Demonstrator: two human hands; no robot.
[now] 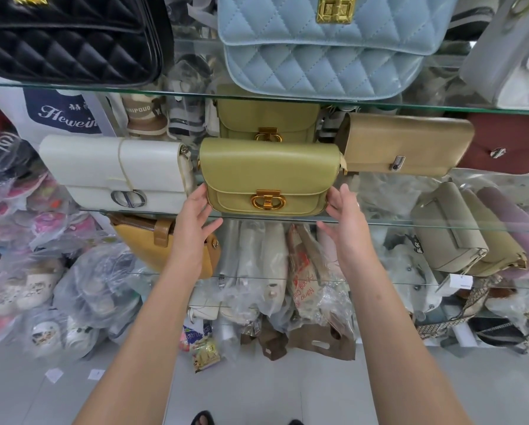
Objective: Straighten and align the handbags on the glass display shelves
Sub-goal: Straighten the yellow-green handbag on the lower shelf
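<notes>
I note a navy sign [62,113] reading "Hewein", cut off. A white handbag [113,173] stands on the middle glass shelf [410,225]. Left hand [192,213], grip wide, flanks the olive-green handbag [271,176] at the shelf's front edge; right hand [346,216] likewise. Tan handbag [406,144] beyond.

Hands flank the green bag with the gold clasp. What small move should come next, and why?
Probably press both hands against the green bag and square it to the edge of the glass shelf: left hand and right hand sit open at its lower corners, not gripping.
</notes>
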